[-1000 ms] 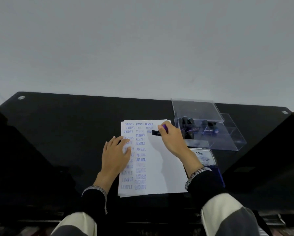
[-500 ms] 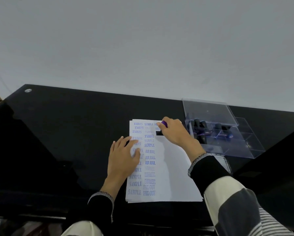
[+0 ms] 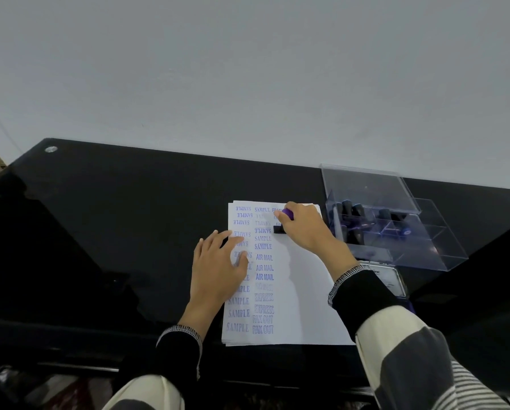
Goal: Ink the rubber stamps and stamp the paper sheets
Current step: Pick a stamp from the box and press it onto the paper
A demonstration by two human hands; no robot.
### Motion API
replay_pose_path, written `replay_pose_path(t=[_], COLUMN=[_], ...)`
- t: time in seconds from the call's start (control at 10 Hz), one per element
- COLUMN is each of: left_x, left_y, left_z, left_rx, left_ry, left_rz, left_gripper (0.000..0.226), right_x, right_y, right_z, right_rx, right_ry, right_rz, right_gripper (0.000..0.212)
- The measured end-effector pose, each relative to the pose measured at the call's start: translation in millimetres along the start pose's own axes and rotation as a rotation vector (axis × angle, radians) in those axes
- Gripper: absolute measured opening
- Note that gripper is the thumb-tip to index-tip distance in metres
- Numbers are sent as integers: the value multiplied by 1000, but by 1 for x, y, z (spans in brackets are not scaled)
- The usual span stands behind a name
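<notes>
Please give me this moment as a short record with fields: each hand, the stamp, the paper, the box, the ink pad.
left hand: flat, fingers straight, pressing on the left column of prints
right hand: grips the stamp
stamp: purple handle, black base down on the paper near its top
paper sheets: stack on the black table; blue prints SAMPLE, AIR MAIL, EXPRESS, FAX OUT; right part blank
clear box: right of the paper, lid open, more stamps inside
ink pad: near the right wrist, partly hidden

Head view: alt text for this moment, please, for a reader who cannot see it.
A right hand presses a purple-handled stamp onto the top of a paper stack on a black table. The left hand lies flat on the stack's left edge; a clear stamp box stands to the right.
</notes>
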State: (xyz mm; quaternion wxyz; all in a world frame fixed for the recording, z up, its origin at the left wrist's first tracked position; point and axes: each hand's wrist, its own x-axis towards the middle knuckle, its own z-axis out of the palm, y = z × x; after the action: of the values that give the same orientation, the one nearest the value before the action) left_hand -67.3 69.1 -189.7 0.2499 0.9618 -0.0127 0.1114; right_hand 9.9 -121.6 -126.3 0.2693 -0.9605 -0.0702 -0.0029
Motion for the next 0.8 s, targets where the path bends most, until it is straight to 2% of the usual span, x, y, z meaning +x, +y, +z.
replay_pose_path(t=[0.5, 0.8], left_x=[1, 0], left_y=[0, 0], left_z=[0, 1], left_rx=[15, 10], left_ry=[-12, -1], left_rz=[-10, -11], left_gripper=[41, 39], right_x=[-1, 1], right_y=[-1, -1], right_z=[6, 13], right_rx=[-62, -18], right_ry=[9, 31], right_rz=[0, 21], right_gripper=[30, 27])
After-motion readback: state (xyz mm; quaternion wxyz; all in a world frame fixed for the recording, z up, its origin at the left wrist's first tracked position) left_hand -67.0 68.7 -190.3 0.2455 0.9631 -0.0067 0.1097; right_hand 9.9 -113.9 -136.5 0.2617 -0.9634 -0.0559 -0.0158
